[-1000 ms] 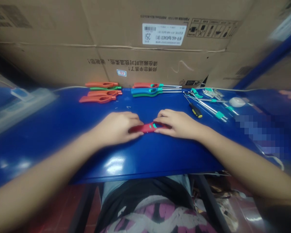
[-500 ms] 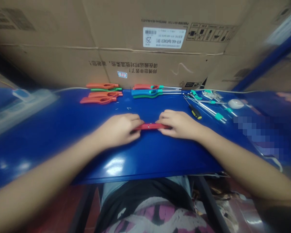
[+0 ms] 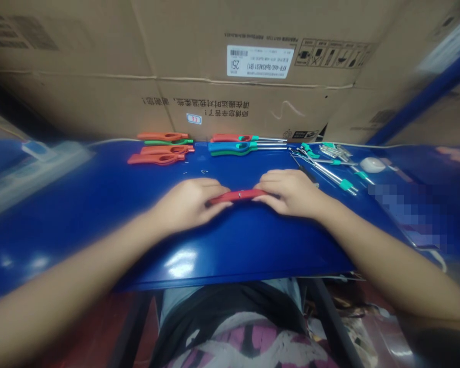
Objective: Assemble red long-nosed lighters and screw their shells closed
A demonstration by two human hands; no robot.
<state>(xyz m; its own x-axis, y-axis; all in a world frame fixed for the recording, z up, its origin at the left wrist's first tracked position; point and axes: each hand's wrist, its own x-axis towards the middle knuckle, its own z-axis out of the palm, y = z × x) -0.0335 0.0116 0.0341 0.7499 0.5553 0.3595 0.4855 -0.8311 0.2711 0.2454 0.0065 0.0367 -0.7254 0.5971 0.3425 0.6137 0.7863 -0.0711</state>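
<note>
My left hand point(image 3: 195, 203) and my right hand point(image 3: 289, 193) are closed on a red lighter handle point(image 3: 242, 196), one at each end. The handle lies crosswise just above the blue table, and a small pale mark shows near its middle. My fingers and palms hide both its ends. Beyond my right hand a screwdriver point(image 3: 302, 167) lies partly covered by the fingers. Between my left hand and the back row, a few thin metal bits point(image 3: 204, 171) are scattered.
Orange and green lighter handles point(image 3: 157, 159) lie at the back left. Lighters with metal tubes point(image 3: 232, 148) sit at the back middle. Teal-and-metal tube parts point(image 3: 345, 185) and a white round object point(image 3: 372, 164) are at right. A cardboard sheet point(image 3: 199, 56) stands behind.
The red handle has tilted, its right end now slightly higher. My right hand has shifted a little right and away from me, now covering part of the screwdriver. Both hands keep hold.
</note>
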